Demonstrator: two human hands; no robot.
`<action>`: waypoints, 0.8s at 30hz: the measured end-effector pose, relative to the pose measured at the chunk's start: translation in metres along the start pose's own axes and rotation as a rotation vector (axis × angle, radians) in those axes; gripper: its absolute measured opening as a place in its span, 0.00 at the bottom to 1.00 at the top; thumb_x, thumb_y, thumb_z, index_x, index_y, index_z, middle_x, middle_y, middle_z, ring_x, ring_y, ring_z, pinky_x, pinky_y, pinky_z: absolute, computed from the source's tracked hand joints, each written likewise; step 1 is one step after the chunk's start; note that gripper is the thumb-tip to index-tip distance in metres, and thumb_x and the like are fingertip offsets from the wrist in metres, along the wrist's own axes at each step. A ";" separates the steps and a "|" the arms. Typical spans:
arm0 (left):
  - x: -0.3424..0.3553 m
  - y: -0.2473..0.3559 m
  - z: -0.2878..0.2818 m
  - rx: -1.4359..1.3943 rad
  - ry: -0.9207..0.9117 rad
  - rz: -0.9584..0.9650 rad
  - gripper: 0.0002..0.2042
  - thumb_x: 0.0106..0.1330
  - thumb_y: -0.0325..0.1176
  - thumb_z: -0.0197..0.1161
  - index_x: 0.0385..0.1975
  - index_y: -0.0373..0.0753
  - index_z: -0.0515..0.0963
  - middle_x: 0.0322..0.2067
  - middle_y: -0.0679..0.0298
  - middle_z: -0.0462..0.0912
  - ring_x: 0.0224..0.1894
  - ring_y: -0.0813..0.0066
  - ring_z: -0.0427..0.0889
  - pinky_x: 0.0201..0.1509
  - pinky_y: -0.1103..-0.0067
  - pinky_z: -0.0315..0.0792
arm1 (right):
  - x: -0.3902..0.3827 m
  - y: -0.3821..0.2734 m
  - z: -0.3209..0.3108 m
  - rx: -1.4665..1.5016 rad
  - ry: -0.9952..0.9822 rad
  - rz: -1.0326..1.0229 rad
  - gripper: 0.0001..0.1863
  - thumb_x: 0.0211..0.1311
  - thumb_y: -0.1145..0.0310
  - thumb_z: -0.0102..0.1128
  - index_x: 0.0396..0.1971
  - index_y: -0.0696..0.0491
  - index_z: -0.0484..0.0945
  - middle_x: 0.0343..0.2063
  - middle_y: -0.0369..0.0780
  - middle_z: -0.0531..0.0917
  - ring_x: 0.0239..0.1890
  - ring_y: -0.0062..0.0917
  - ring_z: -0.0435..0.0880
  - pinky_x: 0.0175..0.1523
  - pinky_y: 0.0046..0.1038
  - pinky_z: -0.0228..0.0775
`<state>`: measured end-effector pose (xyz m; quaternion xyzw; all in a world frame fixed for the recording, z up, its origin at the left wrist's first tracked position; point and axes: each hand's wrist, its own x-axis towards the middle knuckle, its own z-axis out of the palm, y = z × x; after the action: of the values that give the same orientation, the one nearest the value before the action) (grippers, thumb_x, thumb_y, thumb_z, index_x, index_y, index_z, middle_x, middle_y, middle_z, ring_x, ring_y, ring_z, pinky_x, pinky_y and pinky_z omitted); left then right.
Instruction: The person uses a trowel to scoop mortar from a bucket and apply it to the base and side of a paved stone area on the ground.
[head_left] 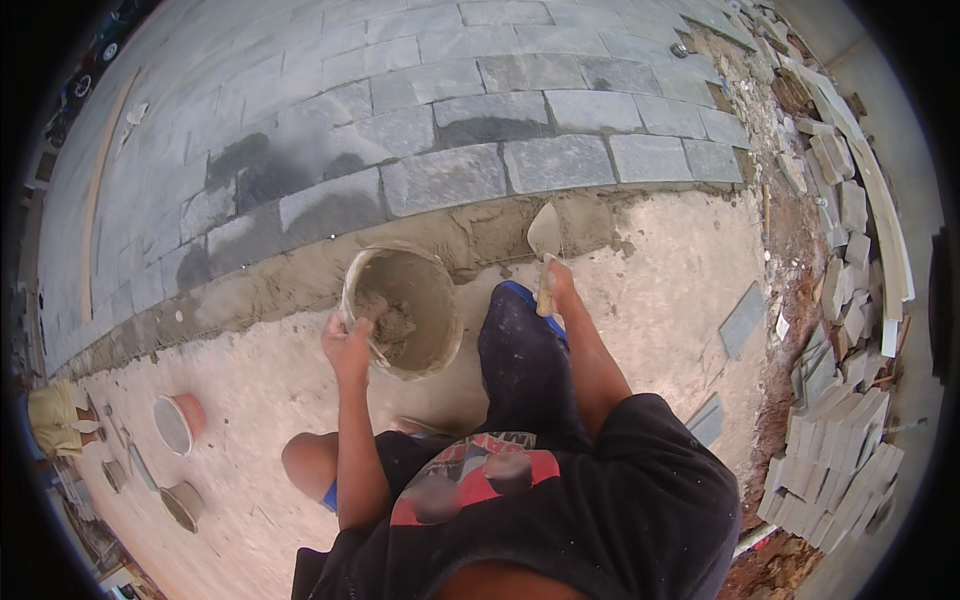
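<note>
My left hand [347, 346] is closed on the near left rim of a round bucket [437, 340]. The bucket tilts toward me, and wet grey mortar [392, 325] lies inside it. In my right hand [562, 283] is a pointing trowel [544, 232], gripped by its wooden handle. Its pale blade points away from me, over a strip of wet mortar [480, 232] spread along the edge of the laid stone slabs [445, 178]. The fingers of my right hand are partly hidden behind the handle.
Stacked stone slabs [835, 465] and loose offcuts line the right side. Two loose slabs, one a grey piece [742, 320], lie on the bare floor [680, 260]. At left stand an orange-rimmed bucket [180, 424] and a smaller container [182, 506]. Another person [58, 418] is at the far left.
</note>
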<state>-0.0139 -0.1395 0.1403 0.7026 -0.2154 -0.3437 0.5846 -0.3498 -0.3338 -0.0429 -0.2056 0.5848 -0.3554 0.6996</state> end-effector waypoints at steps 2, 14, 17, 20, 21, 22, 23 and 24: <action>0.004 0.007 -0.001 0.020 -0.023 -0.013 0.09 0.54 0.18 0.56 0.35 0.31 0.77 0.31 0.67 0.79 0.31 0.84 0.74 0.37 0.85 0.69 | 0.010 0.007 -0.010 -0.010 0.004 -0.015 0.16 0.60 0.54 0.54 0.34 0.53 0.76 0.22 0.36 0.71 0.20 0.28 0.72 0.23 0.38 0.69; 0.039 0.004 0.004 0.096 -0.075 0.020 0.03 0.54 0.20 0.58 0.28 0.34 0.74 0.25 0.68 0.78 0.26 0.83 0.73 0.32 0.83 0.69 | 0.011 -0.024 -0.034 0.106 -0.016 0.090 0.20 0.64 0.46 0.49 0.32 0.50 0.71 0.17 0.38 0.72 0.16 0.28 0.71 0.21 0.33 0.67; 0.041 0.007 0.005 0.032 -0.114 -0.017 0.09 0.53 0.20 0.57 0.34 0.31 0.78 0.27 0.69 0.77 0.27 0.84 0.71 0.32 0.84 0.67 | 0.012 -0.019 -0.038 0.020 -0.024 0.126 0.21 0.64 0.46 0.49 0.31 0.51 0.72 0.17 0.38 0.73 0.15 0.29 0.72 0.20 0.34 0.67; 0.048 0.005 0.004 0.088 -0.143 -0.032 0.09 0.53 0.20 0.57 0.34 0.31 0.78 0.27 0.69 0.77 0.27 0.84 0.71 0.33 0.84 0.67 | 0.017 -0.009 -0.050 -0.095 -0.054 0.108 0.20 0.64 0.48 0.50 0.31 0.52 0.74 0.17 0.39 0.74 0.16 0.30 0.73 0.20 0.35 0.67; 0.051 0.004 0.002 0.108 -0.139 -0.022 0.09 0.53 0.20 0.57 0.34 0.31 0.78 0.27 0.69 0.77 0.28 0.84 0.71 0.33 0.84 0.67 | 0.018 -0.007 -0.047 -0.134 -0.075 0.094 0.20 0.64 0.49 0.50 0.32 0.52 0.74 0.17 0.40 0.74 0.16 0.30 0.73 0.20 0.35 0.67; 0.053 0.002 0.000 0.128 -0.134 -0.012 0.09 0.53 0.20 0.57 0.35 0.31 0.78 0.27 0.69 0.77 0.28 0.84 0.71 0.33 0.84 0.67 | 0.020 -0.006 -0.046 -0.198 -0.075 0.092 0.19 0.63 0.50 0.50 0.32 0.52 0.75 0.17 0.40 0.74 0.16 0.30 0.73 0.20 0.36 0.67; 0.054 0.000 -0.001 0.148 -0.128 -0.001 0.09 0.53 0.20 0.57 0.35 0.31 0.78 0.27 0.69 0.77 0.28 0.84 0.72 0.33 0.84 0.67 | 0.022 -0.005 -0.044 -0.263 -0.077 0.089 0.18 0.63 0.51 0.50 0.32 0.53 0.75 0.18 0.40 0.74 0.16 0.31 0.74 0.20 0.36 0.68; 0.053 0.004 -0.001 0.120 -0.119 0.001 0.07 0.53 0.21 0.58 0.32 0.33 0.76 0.26 0.69 0.77 0.27 0.84 0.71 0.32 0.84 0.67 | 0.024 -0.005 -0.040 -0.326 -0.081 0.086 0.18 0.63 0.52 0.50 0.32 0.53 0.75 0.18 0.40 0.74 0.16 0.31 0.74 0.20 0.36 0.68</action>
<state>0.0227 -0.1766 0.1318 0.7145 -0.2705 -0.3710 0.5280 -0.3882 -0.3492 -0.0650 -0.3052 0.6144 -0.2168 0.6946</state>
